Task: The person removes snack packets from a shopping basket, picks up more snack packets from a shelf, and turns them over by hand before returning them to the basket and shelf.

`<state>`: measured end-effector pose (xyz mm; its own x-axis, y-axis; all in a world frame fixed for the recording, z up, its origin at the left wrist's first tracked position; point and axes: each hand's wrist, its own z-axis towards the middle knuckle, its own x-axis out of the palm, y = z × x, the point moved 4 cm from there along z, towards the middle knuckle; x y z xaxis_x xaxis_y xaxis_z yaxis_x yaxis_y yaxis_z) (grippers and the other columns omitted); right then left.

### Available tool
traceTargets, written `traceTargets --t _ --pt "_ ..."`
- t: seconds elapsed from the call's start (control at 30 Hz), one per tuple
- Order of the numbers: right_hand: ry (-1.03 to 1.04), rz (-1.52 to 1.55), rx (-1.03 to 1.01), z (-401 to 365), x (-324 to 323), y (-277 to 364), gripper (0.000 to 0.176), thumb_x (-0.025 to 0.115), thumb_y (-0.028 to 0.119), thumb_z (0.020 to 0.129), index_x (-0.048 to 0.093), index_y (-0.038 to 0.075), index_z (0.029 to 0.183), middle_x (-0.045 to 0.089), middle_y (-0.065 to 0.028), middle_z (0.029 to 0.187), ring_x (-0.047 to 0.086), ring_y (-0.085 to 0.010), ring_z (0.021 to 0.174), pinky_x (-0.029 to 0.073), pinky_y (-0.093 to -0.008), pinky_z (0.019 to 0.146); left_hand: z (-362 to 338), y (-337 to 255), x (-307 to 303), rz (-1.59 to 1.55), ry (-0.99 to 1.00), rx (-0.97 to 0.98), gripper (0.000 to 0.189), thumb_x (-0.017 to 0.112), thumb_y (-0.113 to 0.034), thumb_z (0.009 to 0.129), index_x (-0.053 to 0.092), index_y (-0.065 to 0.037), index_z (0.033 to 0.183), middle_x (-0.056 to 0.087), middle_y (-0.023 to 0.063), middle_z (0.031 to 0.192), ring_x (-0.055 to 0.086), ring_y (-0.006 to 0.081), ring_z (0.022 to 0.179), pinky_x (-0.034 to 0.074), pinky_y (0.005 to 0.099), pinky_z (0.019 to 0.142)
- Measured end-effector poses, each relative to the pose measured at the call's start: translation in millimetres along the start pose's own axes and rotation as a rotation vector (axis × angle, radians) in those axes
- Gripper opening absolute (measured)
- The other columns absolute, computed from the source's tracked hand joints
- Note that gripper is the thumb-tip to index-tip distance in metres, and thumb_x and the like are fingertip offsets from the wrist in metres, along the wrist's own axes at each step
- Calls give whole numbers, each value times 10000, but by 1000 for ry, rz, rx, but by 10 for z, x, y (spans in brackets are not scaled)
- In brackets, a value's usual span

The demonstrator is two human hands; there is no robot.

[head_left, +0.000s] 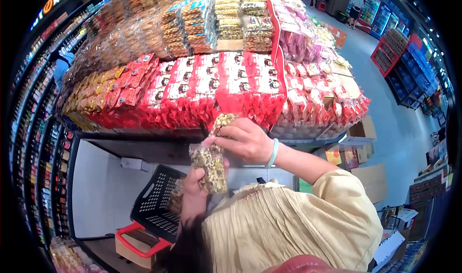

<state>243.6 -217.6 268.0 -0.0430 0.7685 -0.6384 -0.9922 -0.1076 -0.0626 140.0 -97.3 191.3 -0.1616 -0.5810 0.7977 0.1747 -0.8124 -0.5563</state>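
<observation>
Display point(163, 150): bore heaped packets point(207, 76).
Left grip point(194, 180): clasped clear snack pack point(210, 169).
Right grip point(246, 140): pinched smaller piece point(222, 122) near pack's top.

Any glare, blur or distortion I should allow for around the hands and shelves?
Head view: fisheye bows the left-side shelves, black surrounds the image; highlights speckle the red-and-white packets and the held clear bag; the aisle floor looks bluish; distant fridges are soft. Left hand and right hand read fairly clearly.
</observation>
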Motion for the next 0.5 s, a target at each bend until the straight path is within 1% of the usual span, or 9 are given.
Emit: traceTargets --t 0.03,0.07,0.13,0.17,0.2,0.3,0.4,0.47,0.5 --pt "18 18 9 -21 -38 -24 454 591 123 707 594 49 1154 561 -83 1048 562 -255 942 469 -365 817 44 13 31 24 7 0 922 686 -301 748 164 -45 1464 572 230 1064 623 238 845 531 307 683" --pt "8 38 29 -63 -47 -65 426 600 109 725 594 42 1145 555 -86 1050 555 -264 954 466 -375 824 83 26 49 45 8 -1 925 689 -298 747 163 -35 1461 575 227 1068 626 230 841 534 297 675" --pt "-6 65 59 -101 -87 -130 411 618 90 735 587 38 1141 551 -90 1055 550 -273 961 463 -390 832 158 44 107 82 33 -13 935 698 -291 743 159 -23 1460 588 219 1052 634 210 817 539 284 664" --pt "19 75 68 -96 -135 -143 405 629 85 740 583 39 1140 551 -94 1060 550 -278 967 460 -397 841 174 52 110 98 21 -11 938 703 -280 743 156 -27 1463 596 216 1045 639 200 799 541 285 659" --pt "45 90 73 -94 -184 -159 400 639 80 746 578 39 1139 551 -98 1065 550 -283 973 457 -403 850 196 62 114 113 53 -8 933 696 -284 728 178 -18 1458 601 212 1035 636 189 810 534 274 679" --pt "33 129 95 -130 -313 -294 415 664 66 746 566 40 1149 550 -116 1101 546 -301 1021 444 -407 887 188 49 143 232 -9 11 914 679 -274 694 231 21 1433 611 198 1015 631 181 819 516 258 718" --pt "24 121 166 -167 -427 -495 484 689 69 721 561 46 1187 552 -119 1150 534 -300 1061 433 -396 906 212 20 161 295 -37 16 903 675 -251 677 254 42 1420 623 180 1006 622 173 825 501 266 740" --pt "35 127 218 -169 -485 -603 530 706 83 708 556 54 1216 549 -120 1181 526 -305 1075 426 -399 916 208 32 144 371 18 -28 900 672 -238 675 255 41 1422 635 167 998 614 164 844 490 262 753" --pt "54 146 221 -179 -500 -655 566 716 116 710 541 60 1245 537 -124 1227 512 -314 1121 411 -411 952 214 32 158 374 33 -37 892 668 -217 671 261 50 1418 642 160 994 610 157 862 481 258 769"
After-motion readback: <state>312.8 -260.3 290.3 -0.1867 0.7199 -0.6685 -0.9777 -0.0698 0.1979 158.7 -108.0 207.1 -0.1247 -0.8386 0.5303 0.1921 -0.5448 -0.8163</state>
